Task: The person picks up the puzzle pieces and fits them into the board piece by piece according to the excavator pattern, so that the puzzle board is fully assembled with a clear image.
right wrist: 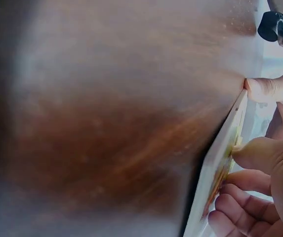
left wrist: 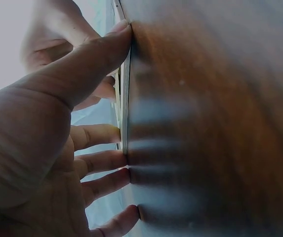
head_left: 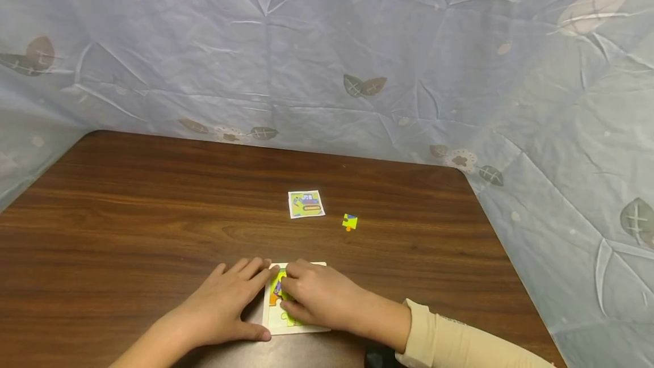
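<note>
A shallow pale puzzle tray [head_left: 267,318] lies flat near the table's front edge, with yellow-green and orange pieces in it. My left hand [head_left: 225,306] is spread along its left side, thumb at the near corner and fingertips by the far one. Over the tray, my right hand [head_left: 324,295] pinches a yellow-green puzzle piece [head_left: 284,294] between thumb and curled fingers, covering much of the tray's right part. In the right wrist view, the right thumb [right wrist: 260,153] bends down to the pieces. The left wrist view shows the left thumb [left wrist: 101,52] against the tray's edge.
A picture card [head_left: 306,204] showing a digger lies beyond the tray. To its right is a loose yellow-green puzzle piece [head_left: 349,222] with an orange tab. Leaf-patterned cloth [head_left: 306,44] hangs behind and beside the brown wooden table [head_left: 153,203].
</note>
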The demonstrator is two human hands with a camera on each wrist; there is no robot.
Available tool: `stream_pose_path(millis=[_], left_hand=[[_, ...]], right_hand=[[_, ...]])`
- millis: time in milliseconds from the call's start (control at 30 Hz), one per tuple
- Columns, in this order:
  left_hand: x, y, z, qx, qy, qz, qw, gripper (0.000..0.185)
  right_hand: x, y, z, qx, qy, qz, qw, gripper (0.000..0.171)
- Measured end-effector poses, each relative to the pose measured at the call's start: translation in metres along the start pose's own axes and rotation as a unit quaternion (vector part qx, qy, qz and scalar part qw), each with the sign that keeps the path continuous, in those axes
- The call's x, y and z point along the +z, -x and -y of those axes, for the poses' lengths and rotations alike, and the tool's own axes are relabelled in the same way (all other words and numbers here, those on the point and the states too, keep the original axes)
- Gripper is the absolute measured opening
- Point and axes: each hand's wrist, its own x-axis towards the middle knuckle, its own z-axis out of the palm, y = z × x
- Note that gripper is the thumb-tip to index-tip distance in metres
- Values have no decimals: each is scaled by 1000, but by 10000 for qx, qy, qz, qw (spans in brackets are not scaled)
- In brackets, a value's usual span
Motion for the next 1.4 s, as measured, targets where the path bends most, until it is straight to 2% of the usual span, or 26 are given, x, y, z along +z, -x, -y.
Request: stream_pose_path(millis=[233, 433, 767, 967, 1200, 1333, 1400], left_hand=[[0, -1, 1, 94, -87, -80, 9999, 104], [0, -1, 1, 139, -135, -99, 9998, 103], [-1, -1, 0, -17, -48, -5, 10000, 104], [-1, -2, 0, 3, -14, 15, 10000, 104], [-1, -2, 0, -88, 49, 87, 9999, 105], [0, -1, 0, 5, -7, 74, 10000, 105], [0, -1, 0, 22, -22, 73, 10000, 105]], right_hand=[[-5, -3, 1, 181, -225, 165, 9994, 12], [-4, -2, 0, 5, -266, 173, 9995, 16], [-4, -3, 2, -318, 265, 12, 9991, 18], [-5, -3, 1, -366, 369, 132, 9986, 19], [-9, -2, 6, -436, 874, 243, 9949, 15], [-8, 2, 7, -644, 1231, 271, 9899, 26], [-8, 6, 6, -778, 1213, 368, 9889, 34]])
